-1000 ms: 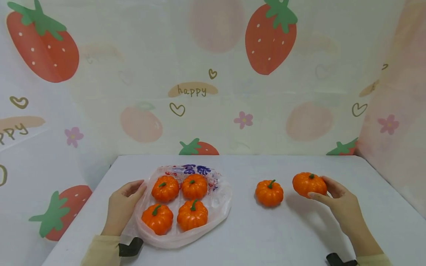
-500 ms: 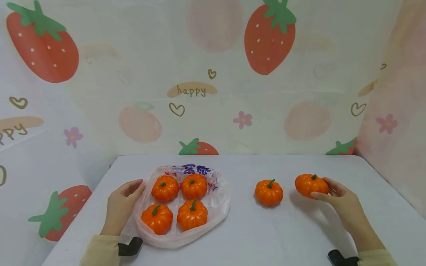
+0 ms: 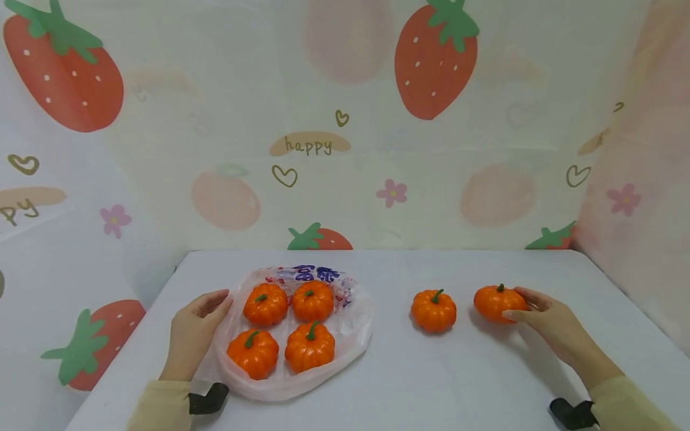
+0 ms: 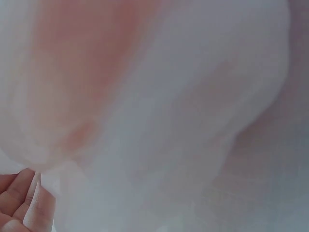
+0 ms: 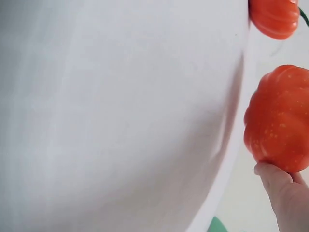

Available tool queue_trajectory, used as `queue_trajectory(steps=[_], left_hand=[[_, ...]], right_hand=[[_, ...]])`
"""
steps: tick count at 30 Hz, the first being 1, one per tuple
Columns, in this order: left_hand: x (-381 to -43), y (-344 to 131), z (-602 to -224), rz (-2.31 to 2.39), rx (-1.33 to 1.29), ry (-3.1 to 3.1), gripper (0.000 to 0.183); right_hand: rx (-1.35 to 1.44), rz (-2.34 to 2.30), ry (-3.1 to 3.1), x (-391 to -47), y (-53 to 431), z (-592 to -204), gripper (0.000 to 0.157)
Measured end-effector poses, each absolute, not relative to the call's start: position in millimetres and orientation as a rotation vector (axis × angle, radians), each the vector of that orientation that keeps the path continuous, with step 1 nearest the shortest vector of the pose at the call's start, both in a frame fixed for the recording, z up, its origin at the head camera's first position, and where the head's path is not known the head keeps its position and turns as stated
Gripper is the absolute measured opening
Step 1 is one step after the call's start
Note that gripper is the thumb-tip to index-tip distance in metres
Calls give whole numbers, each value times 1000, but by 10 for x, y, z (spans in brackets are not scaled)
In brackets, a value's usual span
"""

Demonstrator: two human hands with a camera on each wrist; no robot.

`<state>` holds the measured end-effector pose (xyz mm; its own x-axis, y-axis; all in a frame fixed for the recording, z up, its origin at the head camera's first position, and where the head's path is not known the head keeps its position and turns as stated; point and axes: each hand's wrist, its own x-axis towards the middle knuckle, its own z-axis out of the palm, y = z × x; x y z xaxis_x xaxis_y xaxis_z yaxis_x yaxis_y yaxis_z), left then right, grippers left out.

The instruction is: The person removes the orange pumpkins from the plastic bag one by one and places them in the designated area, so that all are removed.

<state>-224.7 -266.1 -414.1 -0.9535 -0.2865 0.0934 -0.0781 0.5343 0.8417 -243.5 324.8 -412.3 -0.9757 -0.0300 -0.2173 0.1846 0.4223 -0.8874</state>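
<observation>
My right hand (image 3: 555, 329) grips a small orange pumpkin (image 3: 495, 304) between thumb and fingers, low over the right side of the white table. Whether its base touches the table I cannot tell. The right wrist view shows the same pumpkin (image 5: 280, 118) above the thumb. A second pumpkin (image 3: 433, 311) with a green stem sits just left of it on the table. On the left, my left hand (image 3: 194, 335) pinches the edge of a translucent plastic bag (image 3: 275, 392). Several pumpkins (image 3: 253, 353) lie inside its open mouth. In the left wrist view the bag (image 4: 193, 121) is blurred.
The white table (image 3: 409, 383) ends at a back wall (image 3: 431, 155) hung with strawberry-print cloth. Similar cloth covers both sides. A black strap end (image 3: 209, 399) sticks out at my left cuff, another (image 3: 571, 413) at the right one.
My right hand has lowered the pumpkin towards the table, after a slight shift right and back. The left hand keeps its hold on the bag. The head view has shifted slightly.
</observation>
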Motion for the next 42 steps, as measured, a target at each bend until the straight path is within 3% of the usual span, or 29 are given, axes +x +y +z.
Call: queue_trajectory(steps=[12,25,42], left_hand=[[-2262,-2677,-4163,-1391,319,-2542,56],[-2270,-2669,-4150,-1363,307,-2548,55],[-2245,-2667,-4108,-1375,327,-2554,55]], right_hand=[[139,-1556,2437,-2511,3206,-4123,87],[161,-1421,2512,-2478,3220,-4119,97],[65,-1277,2691,-2349,3214,-4031,92]])
